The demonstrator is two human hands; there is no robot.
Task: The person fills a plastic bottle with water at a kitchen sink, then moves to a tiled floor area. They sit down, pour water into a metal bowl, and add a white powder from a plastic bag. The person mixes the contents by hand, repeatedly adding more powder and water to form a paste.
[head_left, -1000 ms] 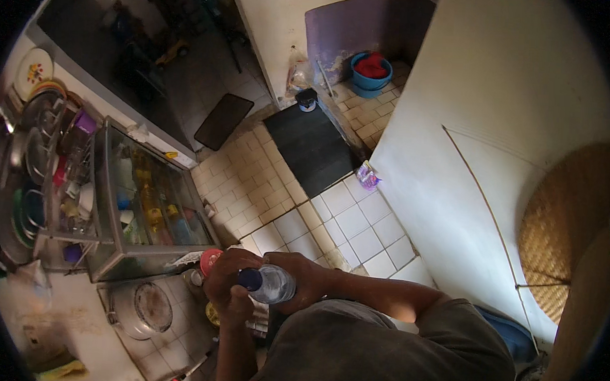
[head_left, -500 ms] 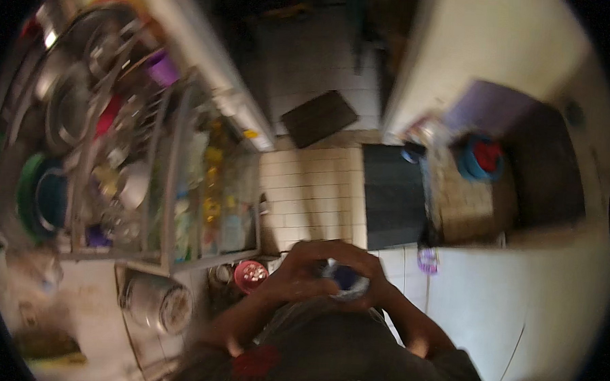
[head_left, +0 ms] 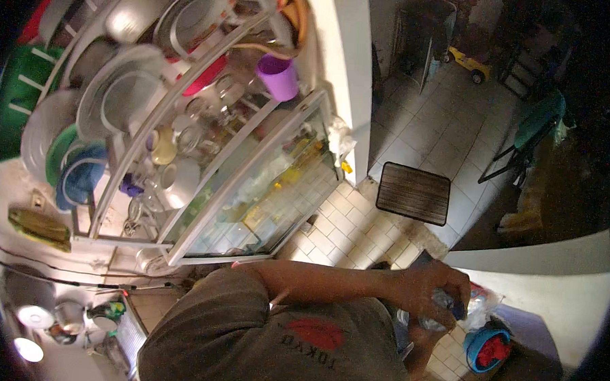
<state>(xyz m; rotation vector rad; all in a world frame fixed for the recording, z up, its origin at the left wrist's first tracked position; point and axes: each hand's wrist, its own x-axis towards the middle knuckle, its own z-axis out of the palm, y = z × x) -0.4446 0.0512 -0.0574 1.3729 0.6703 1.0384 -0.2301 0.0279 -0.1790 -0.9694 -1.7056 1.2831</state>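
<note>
Gripping bottle (head_left: 442, 312), hands (head_left: 431, 291) shifted right

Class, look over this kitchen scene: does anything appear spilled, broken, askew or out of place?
Nothing stands out. The dish rack is crowded but orderly, the floor mat lies flat, and a hand grips a clear plastic bottle.

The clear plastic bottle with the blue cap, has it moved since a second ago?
Cannot tell: the camera swung hard. The clear plastic bottle sits in both hands near the torso as before, now close to the blue bowl.
</note>
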